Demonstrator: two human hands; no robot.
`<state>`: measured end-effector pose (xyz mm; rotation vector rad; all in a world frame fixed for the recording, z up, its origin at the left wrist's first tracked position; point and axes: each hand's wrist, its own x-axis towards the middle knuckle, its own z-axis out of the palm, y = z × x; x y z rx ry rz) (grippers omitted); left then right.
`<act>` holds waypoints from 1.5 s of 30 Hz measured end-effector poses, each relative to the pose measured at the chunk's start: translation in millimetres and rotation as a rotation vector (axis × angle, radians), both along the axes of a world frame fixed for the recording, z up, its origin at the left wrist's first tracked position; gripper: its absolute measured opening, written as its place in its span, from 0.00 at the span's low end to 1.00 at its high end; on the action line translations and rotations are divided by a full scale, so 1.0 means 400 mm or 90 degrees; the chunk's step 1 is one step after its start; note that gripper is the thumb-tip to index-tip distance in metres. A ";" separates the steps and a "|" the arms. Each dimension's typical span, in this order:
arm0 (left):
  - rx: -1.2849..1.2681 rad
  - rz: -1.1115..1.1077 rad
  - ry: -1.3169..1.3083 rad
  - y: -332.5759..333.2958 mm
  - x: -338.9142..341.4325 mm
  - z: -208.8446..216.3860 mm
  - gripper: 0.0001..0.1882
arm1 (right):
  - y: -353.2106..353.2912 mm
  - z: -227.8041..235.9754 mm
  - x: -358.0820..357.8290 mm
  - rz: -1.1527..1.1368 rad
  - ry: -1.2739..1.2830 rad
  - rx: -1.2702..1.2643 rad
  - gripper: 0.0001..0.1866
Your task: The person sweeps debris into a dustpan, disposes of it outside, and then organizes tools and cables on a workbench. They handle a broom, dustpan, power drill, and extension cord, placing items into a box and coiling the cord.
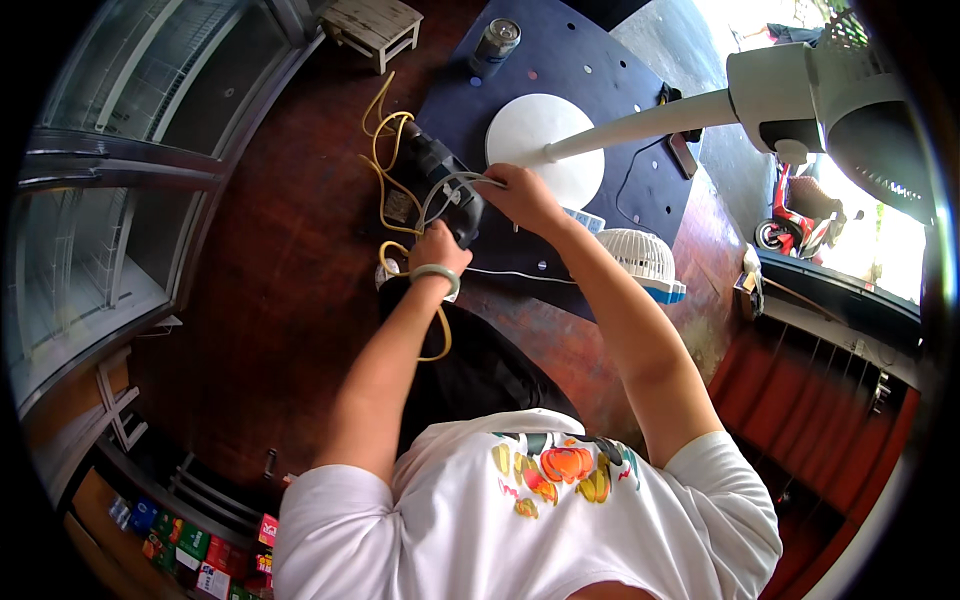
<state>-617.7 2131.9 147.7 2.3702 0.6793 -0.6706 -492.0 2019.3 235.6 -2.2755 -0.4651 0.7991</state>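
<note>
A loop of grey-white cable runs between my two hands. My right hand is closed in a pinch on one part of it, beside the white round base of a standing fan. My left hand, with a pale bangle on its wrist, is closed where the loop's other side comes down; its fingertips are partly hidden. Under the loop lies a black power drill at the edge of the dark blue table. A yellow cord hangs in loose coils past the table edge, passing by my left wrist.
A can stands at the table's far left. The fan's white pole slants right. A small white caged fan, a power strip and a phone are to the right. Left are glass-door cabinets and a wooden stool.
</note>
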 end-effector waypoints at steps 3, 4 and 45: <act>-0.028 -0.124 0.055 0.084 -0.025 0.094 0.31 | -0.009 -0.001 0.020 0.033 -0.014 0.029 0.17; -0.046 -0.149 0.052 0.106 -0.038 0.119 0.32 | -0.011 -0.004 0.025 0.048 -0.028 0.043 0.17; -0.771 0.456 -0.391 0.333 -0.461 0.843 0.35 | -0.114 -0.310 -0.067 0.439 -0.569 -0.078 0.22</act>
